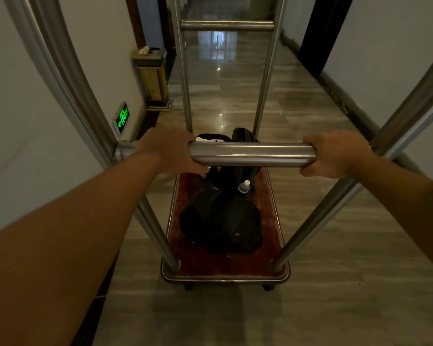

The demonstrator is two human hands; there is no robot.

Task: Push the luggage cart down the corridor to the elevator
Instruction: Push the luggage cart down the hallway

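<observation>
The luggage cart stands straight ahead of me in the corridor, with steel uprights and a shiny horizontal handle bar (251, 154). My left hand (171, 151) wraps the bar's left end and my right hand (335, 154) wraps its right end. Below the bar lies the cart's red carpeted deck (273, 216) with a metal rim. Black bags (223, 221) rest on the deck, and a small bottle (244, 186) sticks up beside them. A second crossbar (226, 24) spans the far uprights higher up.
White wall runs close along the left, with a green lit exit sign (122, 117) low on it. A gold-coloured bin (153, 76) stands against the left wall ahead. A dark doorway (320, 33) opens on the right. The glossy corridor floor (223, 83) stretches ahead.
</observation>
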